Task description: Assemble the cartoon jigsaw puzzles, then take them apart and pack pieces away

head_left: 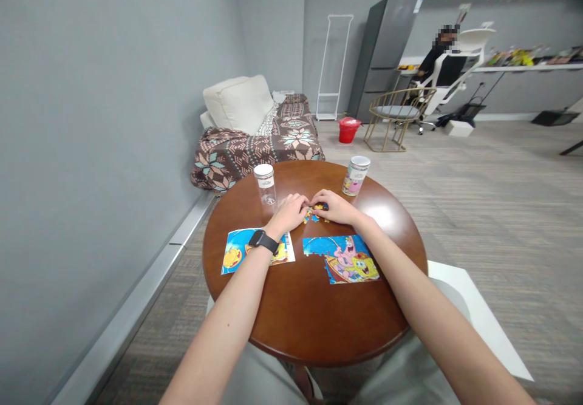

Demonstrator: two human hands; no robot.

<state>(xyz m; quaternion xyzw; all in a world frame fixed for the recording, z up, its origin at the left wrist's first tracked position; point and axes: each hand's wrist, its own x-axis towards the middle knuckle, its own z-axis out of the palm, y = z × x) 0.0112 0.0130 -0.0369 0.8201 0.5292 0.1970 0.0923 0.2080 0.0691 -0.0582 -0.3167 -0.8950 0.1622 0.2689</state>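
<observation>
On the round table [291,320], a small pile of loose jigsaw pieces [315,217] lies between my two hands. My left hand [291,212], with a dark watch at the wrist, reaches in from the left, its fingers curled down onto the pieces. From the other side my right hand [337,207] bends its fingers over the same pile; the fingertips of both hands nearly meet. Exactly which pieces they grip is too small to tell. Closer to me lies a partly joined jigsaw puzzle [353,262] with cartoon figures. A printed picture sheet [234,256] sits partly under my left wrist.
A clear jar with a white lid [265,183] stands at the table's back left, and a printed canister [356,176] at its back right. Beyond are a covered sofa [291,141], a red bin [348,130], a gold-framed chair [396,113] and a seated person [430,59].
</observation>
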